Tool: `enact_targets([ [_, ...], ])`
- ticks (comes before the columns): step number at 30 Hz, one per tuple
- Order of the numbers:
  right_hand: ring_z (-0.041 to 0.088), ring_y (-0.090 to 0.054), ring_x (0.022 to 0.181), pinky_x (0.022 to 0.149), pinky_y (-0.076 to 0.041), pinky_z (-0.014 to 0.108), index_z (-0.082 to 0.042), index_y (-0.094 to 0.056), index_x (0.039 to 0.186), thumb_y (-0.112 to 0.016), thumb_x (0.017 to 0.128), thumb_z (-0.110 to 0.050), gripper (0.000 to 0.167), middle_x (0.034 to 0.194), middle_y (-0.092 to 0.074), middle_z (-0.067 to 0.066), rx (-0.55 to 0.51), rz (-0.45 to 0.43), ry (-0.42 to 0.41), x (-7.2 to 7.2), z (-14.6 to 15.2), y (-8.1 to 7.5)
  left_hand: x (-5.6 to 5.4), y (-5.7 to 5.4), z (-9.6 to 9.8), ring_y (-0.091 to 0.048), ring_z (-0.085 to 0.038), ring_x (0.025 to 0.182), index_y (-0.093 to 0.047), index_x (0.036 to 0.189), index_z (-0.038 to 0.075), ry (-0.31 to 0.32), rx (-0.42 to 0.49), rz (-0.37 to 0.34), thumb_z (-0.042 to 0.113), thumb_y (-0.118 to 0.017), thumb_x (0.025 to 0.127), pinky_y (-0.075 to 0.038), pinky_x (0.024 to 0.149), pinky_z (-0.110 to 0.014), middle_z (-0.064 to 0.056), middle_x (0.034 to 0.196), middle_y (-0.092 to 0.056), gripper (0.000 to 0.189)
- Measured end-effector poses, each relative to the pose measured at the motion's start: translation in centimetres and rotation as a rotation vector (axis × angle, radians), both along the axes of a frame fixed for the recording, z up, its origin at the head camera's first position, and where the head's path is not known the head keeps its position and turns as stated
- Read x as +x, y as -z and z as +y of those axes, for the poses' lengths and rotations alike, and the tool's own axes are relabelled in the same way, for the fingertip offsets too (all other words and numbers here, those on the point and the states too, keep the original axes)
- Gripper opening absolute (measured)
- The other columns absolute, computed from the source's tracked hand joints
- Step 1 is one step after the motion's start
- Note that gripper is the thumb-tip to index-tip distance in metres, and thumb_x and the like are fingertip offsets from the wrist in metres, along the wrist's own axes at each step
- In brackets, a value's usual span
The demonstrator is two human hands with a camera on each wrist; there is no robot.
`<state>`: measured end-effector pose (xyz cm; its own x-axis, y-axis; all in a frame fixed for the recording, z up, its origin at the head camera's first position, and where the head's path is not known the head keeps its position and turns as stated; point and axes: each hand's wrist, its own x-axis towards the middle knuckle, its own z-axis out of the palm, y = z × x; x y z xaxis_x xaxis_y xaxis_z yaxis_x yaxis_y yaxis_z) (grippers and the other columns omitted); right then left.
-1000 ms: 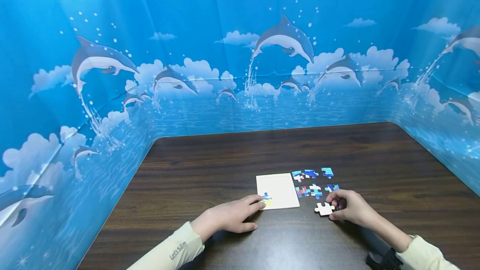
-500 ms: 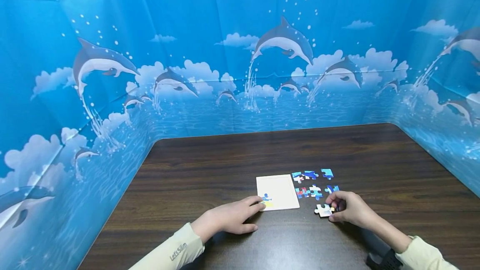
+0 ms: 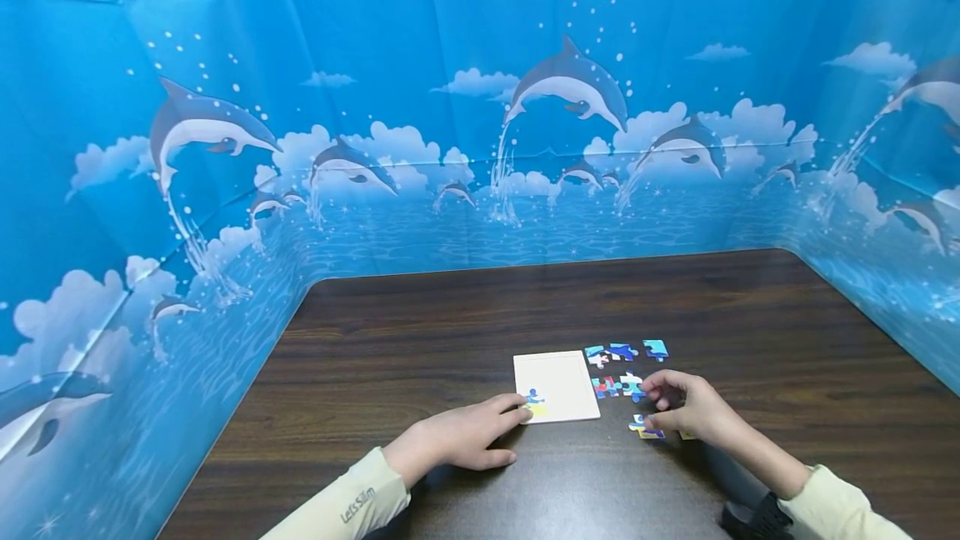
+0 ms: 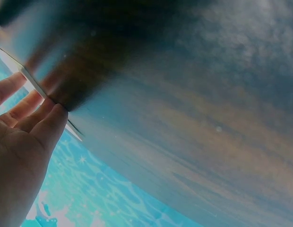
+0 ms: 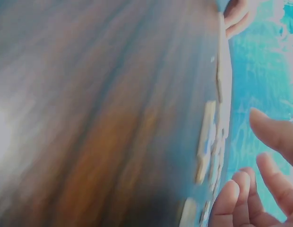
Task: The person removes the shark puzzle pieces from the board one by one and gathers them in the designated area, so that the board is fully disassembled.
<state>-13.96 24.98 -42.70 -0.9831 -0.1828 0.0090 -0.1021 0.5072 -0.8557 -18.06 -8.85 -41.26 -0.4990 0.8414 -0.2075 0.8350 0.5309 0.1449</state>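
My left hand (image 3: 476, 433) lies with fairly straight fingers on the left edge of a white puzzle board (image 3: 562, 373). A blue and yellow picture patch (image 3: 535, 401) shows in the board's near left corner. In the left wrist view, the fingertips (image 4: 56, 111) touch the board's edge. My right hand (image 3: 697, 413) hovers over loose jigsaw pieces right of the board. Beneath its thumb lies a blue and yellow jigsaw piece (image 3: 649, 433), picture side up. The right wrist view shows thumb and index finger (image 5: 274, 179) apart, nothing between them.
Several more jigsaw pieces lie right of the board, including a red and blue piece (image 3: 606, 387) and a light blue piece (image 3: 656, 348). A yellow bit (image 3: 686, 435) peeks out under my right hand. A dolphin-print curtain (image 3: 450, 107) borders the dark wooden table (image 3: 420, 340).
The near jigsaw piece that showed its pale back in my right fingers now lies picture side up. Those fingers have parted and shifted slightly left. My left hand has stayed put.
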Motion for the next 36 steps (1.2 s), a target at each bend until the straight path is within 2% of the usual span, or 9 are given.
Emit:
enact_targets([
  [7, 0.014, -0.056, 0.089, 0.074, -0.053, 0.029, 0.006, -0.049, 0.125, -0.074, 0.078, -0.015, 0.058, 0.114, -0.055, 0.019, -0.205, -0.179, 0.117, -0.6, -1.4, -1.1, 0.1, 0.0, -0.1, -0.038, -0.018, 0.136, -0.037, 0.142, 0.015, -0.005, -0.002, 0.007, 0.036, -0.053, 0.094, -0.040, 0.106, -0.029, -0.007, 0.149, -0.033, 0.054],
  [12, 0.014, -0.056, 0.091, 0.079, -0.053, 0.031, 0.007, -0.044, 0.129, -0.072, 0.079, -0.013, 0.061, 0.113, -0.053, 0.014, -0.340, -0.243, 0.125, -1.0, -2.7, -1.5, 0.1, 0.1, -0.2, -0.038, -0.018, 0.136, -0.037, 0.142, 0.015, -0.004, -0.002, 0.019, 0.036, -0.053, 0.094, -0.040, 0.106, -0.029, -0.007, 0.149, -0.033, 0.055],
  [22, 0.014, -0.058, 0.090, 0.080, -0.054, 0.031, 0.006, -0.047, 0.125, -0.073, 0.077, -0.009, 0.056, 0.108, -0.055, 0.011, -0.416, -0.275, 0.105, -2.0, -6.0, -1.6, 0.1, 0.3, -0.2, -0.040, -0.018, 0.135, -0.037, 0.143, 0.015, -0.002, 0.002, 0.029, 0.037, -0.053, 0.094, -0.041, 0.104, -0.029, -0.007, 0.149, -0.033, 0.056],
  [30, 0.015, -0.056, 0.087, 0.075, -0.053, 0.030, 0.007, -0.050, 0.123, -0.074, 0.074, -0.008, 0.056, 0.105, -0.057, 0.012, -0.393, -0.248, 0.077, -2.4, -8.1, -1.5, 0.1, 0.5, 0.0, -0.042, -0.019, 0.133, -0.039, 0.141, 0.014, 0.021, 0.009, 0.074, 0.036, -0.055, 0.093, -0.042, 0.104, -0.028, -0.008, 0.147, -0.036, 0.055],
  [36, 0.013, -0.056, 0.083, 0.070, -0.050, 0.028, 0.011, -0.050, 0.121, -0.074, 0.074, -0.007, 0.055, 0.103, -0.059, 0.013, -0.392, -0.205, 0.042, -2.7, -9.2, -1.3, 0.1, 0.5, 0.0, -0.042, -0.018, 0.133, -0.039, 0.141, 0.013, 0.019, 0.008, 0.071, 0.036, -0.055, 0.093, -0.041, 0.104, -0.028, -0.008, 0.146, -0.036, 0.055],
])
